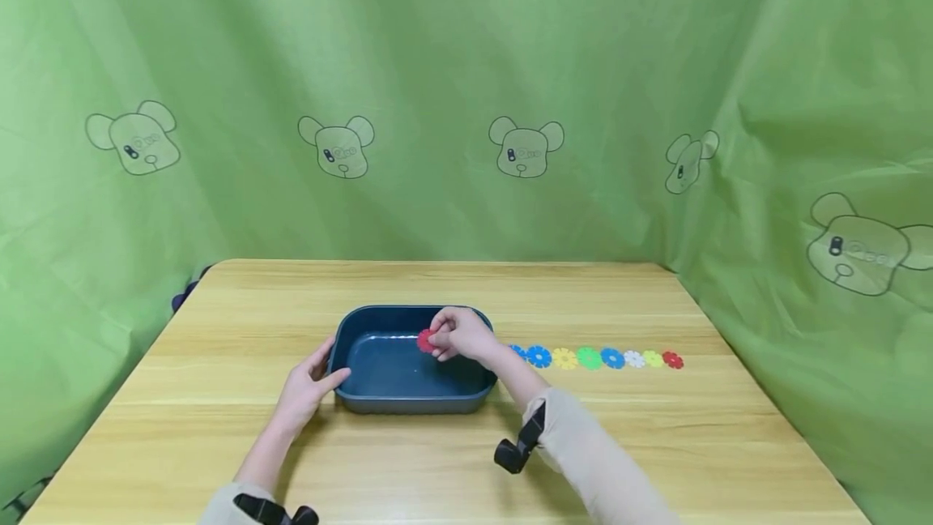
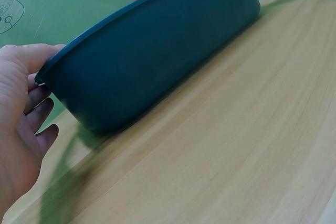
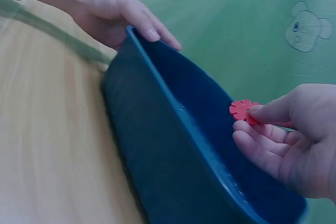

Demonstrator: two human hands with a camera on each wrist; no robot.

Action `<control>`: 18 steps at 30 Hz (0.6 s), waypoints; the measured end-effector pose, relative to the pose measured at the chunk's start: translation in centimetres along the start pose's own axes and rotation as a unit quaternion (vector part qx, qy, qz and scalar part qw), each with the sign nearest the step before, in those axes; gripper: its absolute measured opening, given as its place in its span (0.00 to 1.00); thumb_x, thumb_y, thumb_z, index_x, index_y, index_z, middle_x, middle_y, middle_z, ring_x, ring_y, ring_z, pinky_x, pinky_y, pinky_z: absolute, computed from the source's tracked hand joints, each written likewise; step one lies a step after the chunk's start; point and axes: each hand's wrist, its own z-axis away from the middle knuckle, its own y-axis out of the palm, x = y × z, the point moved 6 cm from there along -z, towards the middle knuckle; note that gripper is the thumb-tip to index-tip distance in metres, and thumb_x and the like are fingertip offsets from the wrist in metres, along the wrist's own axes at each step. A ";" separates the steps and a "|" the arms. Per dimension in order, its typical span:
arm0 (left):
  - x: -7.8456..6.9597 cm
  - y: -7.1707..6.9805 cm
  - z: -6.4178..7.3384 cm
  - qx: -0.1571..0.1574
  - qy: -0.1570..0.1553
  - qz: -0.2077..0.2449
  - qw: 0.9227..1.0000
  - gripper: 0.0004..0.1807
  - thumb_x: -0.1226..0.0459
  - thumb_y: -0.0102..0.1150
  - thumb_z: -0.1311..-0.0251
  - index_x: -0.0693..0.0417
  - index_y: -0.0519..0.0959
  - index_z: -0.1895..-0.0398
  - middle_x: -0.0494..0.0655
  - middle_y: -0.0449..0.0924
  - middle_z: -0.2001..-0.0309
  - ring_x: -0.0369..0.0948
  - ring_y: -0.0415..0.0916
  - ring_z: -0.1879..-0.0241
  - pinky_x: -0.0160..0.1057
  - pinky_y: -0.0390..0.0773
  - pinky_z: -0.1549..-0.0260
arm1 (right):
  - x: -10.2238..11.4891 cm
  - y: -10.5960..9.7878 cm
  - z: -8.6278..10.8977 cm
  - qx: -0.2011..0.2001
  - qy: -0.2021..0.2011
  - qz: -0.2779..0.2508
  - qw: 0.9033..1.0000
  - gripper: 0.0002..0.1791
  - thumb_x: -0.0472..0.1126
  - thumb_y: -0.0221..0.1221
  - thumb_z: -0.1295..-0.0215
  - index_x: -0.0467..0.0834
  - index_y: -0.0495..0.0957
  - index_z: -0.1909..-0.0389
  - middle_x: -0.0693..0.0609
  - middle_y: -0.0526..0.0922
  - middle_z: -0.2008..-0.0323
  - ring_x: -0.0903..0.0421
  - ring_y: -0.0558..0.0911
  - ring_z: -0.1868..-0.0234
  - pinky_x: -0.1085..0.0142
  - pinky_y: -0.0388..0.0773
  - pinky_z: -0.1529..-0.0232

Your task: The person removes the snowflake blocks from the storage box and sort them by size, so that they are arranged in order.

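Observation:
A dark blue rectangular basin (image 1: 408, 405) stands on the wooden table. My left hand (image 1: 304, 386) grips its left end, thumb over the rim and fingers against the outside, as the left wrist view also shows. Over the basin's inside, my right hand (image 1: 459, 334) pinches a red notched plastic disc (image 3: 243, 110) between thumb and fingers. Another bit of red (image 3: 286, 125) shows behind the thumb in the right wrist view; whether it is a second disc I cannot tell. The visible part of the basin's floor holds nothing; my right hand hides some of it.
Right of the basin, several flower-shaped discs lie in a row on the table (image 1: 408, 468), from a blue disc (image 1: 538, 356) to a red disc (image 1: 674, 360) at the far end. My right forearm partly covers the row's near end. A green curtain (image 1: 437, 217) hangs behind.

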 end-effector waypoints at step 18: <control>0.2 0.0 0.0 0.000 -0.004 -0.007 1.000 0.35 0.70 0.58 0.42 0.65 0.56 0.32 0.59 0.55 0.32 0.51 0.55 0.34 0.22 0.62 0.47 | -3.4 -8.1 3.9 -0.070 0.000 -0.080 0.994 0.08 0.25 0.55 0.41 0.27 0.68 0.62 0.46 0.77 0.74 0.56 0.81 0.75 0.66 0.82 0.71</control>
